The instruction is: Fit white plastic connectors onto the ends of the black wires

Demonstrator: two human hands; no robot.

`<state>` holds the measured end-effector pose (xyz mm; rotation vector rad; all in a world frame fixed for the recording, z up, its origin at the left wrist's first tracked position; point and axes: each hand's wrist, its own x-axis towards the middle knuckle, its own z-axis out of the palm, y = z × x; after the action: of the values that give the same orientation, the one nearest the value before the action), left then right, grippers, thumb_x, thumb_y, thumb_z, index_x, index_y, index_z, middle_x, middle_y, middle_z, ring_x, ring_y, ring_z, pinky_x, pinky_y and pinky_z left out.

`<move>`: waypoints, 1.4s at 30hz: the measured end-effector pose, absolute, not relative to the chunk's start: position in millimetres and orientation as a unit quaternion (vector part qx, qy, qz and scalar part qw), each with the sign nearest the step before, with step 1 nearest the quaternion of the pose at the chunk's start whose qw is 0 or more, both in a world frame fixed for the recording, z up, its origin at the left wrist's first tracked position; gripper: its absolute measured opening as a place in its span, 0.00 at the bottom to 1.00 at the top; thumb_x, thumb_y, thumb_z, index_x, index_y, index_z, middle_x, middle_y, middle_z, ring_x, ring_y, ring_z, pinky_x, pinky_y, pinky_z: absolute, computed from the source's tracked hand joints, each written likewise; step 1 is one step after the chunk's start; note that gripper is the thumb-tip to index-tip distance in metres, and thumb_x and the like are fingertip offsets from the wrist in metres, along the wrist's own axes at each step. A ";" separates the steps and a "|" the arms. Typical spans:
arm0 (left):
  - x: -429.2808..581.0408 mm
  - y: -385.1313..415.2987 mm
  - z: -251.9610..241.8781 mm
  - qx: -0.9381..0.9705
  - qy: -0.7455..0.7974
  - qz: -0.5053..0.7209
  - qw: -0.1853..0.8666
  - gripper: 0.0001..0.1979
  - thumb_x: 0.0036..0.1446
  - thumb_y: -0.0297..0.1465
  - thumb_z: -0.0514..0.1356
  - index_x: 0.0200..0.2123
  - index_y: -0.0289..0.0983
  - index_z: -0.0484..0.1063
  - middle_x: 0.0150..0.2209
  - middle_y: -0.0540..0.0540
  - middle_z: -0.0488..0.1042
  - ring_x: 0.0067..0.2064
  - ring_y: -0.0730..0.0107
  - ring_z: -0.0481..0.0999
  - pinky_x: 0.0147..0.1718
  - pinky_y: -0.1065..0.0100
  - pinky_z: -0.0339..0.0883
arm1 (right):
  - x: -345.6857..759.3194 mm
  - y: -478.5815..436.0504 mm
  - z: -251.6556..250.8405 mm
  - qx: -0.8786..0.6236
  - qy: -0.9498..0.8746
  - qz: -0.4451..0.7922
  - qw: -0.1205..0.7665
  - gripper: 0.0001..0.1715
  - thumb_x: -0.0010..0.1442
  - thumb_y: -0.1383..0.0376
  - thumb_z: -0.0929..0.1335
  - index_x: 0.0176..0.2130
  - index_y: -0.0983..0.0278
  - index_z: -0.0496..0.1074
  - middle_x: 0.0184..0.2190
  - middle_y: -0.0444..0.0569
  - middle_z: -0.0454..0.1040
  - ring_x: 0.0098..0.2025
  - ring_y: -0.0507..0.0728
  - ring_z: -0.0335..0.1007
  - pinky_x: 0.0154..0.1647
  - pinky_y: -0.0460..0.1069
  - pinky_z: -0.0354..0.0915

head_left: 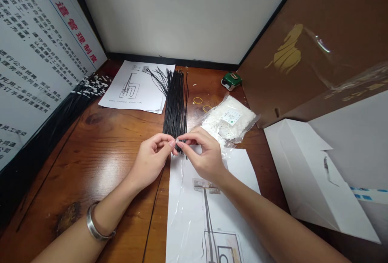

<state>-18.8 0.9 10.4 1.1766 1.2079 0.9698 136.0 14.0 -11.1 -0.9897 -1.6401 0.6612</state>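
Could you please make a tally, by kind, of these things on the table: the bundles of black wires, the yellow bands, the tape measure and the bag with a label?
Black wire bundles: 2
Yellow bands: 2
Green tape measure: 1
Labelled bag: 1
Total: 6

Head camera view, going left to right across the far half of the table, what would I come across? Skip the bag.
Black wires with white ends, printed diagram sheet, upright-lying bundle of black wires, two yellow rubber bands, green tape measure, brown box.
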 end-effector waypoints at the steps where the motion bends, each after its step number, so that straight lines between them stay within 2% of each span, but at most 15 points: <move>1: -18.7 0.8 10.4 0.502 0.512 0.412 0.562 0.10 0.56 0.36 0.60 0.32 0.34 0.71 0.24 0.51 0.72 0.20 0.79 0.60 0.20 0.73 0.53 | 136.1 14.2 -11.1 -0.408 -0.689 0.278 0.530 0.06 0.56 0.71 0.70 0.33 0.60 0.75 0.26 0.43 0.70 0.28 0.51 0.66 0.29 0.49 0.64; 8: -18.0 1.3 9.0 0.509 0.508 0.416 0.557 0.08 0.56 0.35 0.60 0.31 0.35 0.71 0.24 0.50 0.72 0.23 0.76 0.66 0.22 0.73 0.57 | 136.5 15.0 -13.4 -0.394 -0.691 0.304 0.525 0.05 0.56 0.72 0.69 0.33 0.62 0.75 0.30 0.46 0.75 0.29 0.51 0.68 0.29 0.49 0.66; 18: -17.1 0.9 6.5 0.501 0.509 0.427 0.555 0.09 0.55 0.36 0.61 0.30 0.36 0.71 0.25 0.49 0.75 0.25 0.75 0.69 0.26 0.72 0.62 | 136.6 15.9 -11.9 -0.382 -0.688 0.313 0.531 0.08 0.57 0.73 0.68 0.33 0.62 0.77 0.30 0.47 0.76 0.33 0.53 0.71 0.31 0.50 0.67; 25: -16.3 1.2 7.7 0.488 0.509 0.435 0.560 0.08 0.54 0.35 0.61 0.29 0.36 0.71 0.26 0.49 0.74 0.26 0.73 0.71 0.27 0.72 0.63 | 137.1 15.7 -11.3 -0.396 -0.682 0.331 0.519 0.07 0.56 0.71 0.69 0.34 0.61 0.77 0.30 0.47 0.76 0.29 0.51 0.69 0.27 0.49 0.66; 37: -16.4 0.7 5.9 0.491 0.512 0.431 0.558 0.07 0.55 0.34 0.61 0.30 0.36 0.71 0.27 0.48 0.76 0.28 0.73 0.72 0.27 0.72 0.63 | 137.2 17.0 -13.1 -0.395 -0.669 0.355 0.520 0.06 0.57 0.69 0.69 0.33 0.61 0.78 0.30 0.47 0.77 0.32 0.53 0.71 0.30 0.51 0.67; 42: -16.2 1.1 5.2 0.496 0.518 0.423 0.554 0.06 0.55 0.33 0.61 0.31 0.35 0.72 0.29 0.48 0.76 0.29 0.73 0.72 0.27 0.73 0.63 | 136.9 15.6 -14.7 -0.426 -0.633 0.387 0.517 0.02 0.55 0.68 0.71 0.30 0.62 0.76 0.28 0.46 0.76 0.28 0.52 0.69 0.28 0.50 0.65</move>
<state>-16.2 1.1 5.2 1.1728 1.2234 0.9993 136.9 15.6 -14.7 -1.0234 -1.5201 0.9278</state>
